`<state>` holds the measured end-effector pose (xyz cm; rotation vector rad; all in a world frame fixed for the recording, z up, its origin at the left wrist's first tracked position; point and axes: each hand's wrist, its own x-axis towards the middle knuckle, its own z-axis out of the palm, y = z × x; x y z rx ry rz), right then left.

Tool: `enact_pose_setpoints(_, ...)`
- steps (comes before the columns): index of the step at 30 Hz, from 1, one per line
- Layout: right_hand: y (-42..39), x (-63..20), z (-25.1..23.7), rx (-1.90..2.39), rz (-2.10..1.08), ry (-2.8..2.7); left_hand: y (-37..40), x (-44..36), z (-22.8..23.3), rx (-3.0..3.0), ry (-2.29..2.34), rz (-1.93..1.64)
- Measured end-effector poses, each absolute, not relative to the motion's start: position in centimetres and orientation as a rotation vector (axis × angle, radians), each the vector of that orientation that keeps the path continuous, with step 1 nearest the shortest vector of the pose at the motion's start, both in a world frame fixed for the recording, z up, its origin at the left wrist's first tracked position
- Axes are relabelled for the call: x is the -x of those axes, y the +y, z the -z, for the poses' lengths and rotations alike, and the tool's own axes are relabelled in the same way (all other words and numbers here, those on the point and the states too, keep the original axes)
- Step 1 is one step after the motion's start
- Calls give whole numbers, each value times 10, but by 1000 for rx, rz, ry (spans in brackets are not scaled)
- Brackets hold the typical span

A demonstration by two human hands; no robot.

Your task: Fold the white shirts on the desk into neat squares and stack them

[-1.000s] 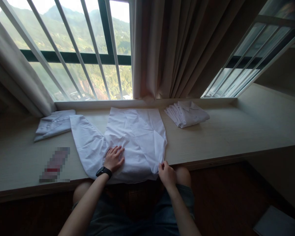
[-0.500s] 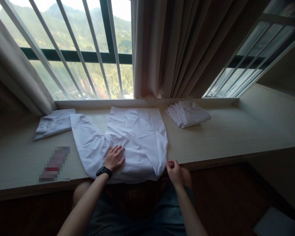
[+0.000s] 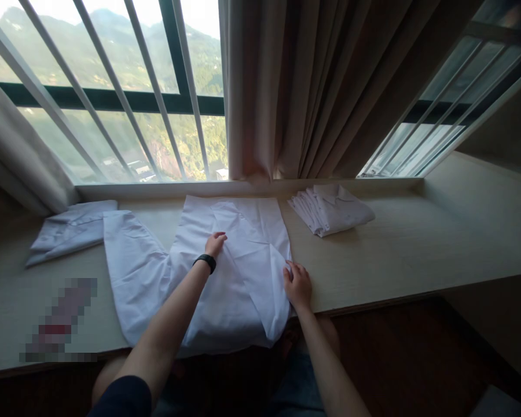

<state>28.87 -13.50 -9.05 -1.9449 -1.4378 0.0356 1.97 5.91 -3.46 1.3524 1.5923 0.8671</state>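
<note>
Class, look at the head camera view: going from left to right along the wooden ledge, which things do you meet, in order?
Single folded shirt → spread-out shirt's sleeve → left hand → right hand → stack of folded shirts.

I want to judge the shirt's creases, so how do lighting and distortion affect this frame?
Head view: strong backlight from the window leaves the white shirt dim and bluish, both hands shadowed; wide-angle lens bends the window bars and desk edge; a pixelated patch sits left.
</note>
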Motion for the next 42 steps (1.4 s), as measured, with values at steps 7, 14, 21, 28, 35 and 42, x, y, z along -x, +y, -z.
enact_pose_setpoints(7, -132, -289, 86, 1988, -36, -1427, 106, -18, 35, -1016, 1613, -835)
enact_pose_setpoints(14, -132, -290, 88, 2009, -20, -1448, 95, 5, 35, -976, 1547, -849)
enact_pose_setpoints(21, -133, -288, 85, 2033, -11, -1425, 106, 1, 24, -1078, 1501, -799)
enact_pose_setpoints(28, -131, -287, 88, 2036, -39, -1410, 154, 2, 21, -1176, 1425, -882)
enact_pose_setpoints(35, -128, -286, 91, 2040, -21, -1385, 216, 5, 23, -1189, 1306, -872)
enact_pose_setpoints(42, -126, -286, 89, 1994, 23, -1420, 237, 9, 30, -1557, 1507, -863)
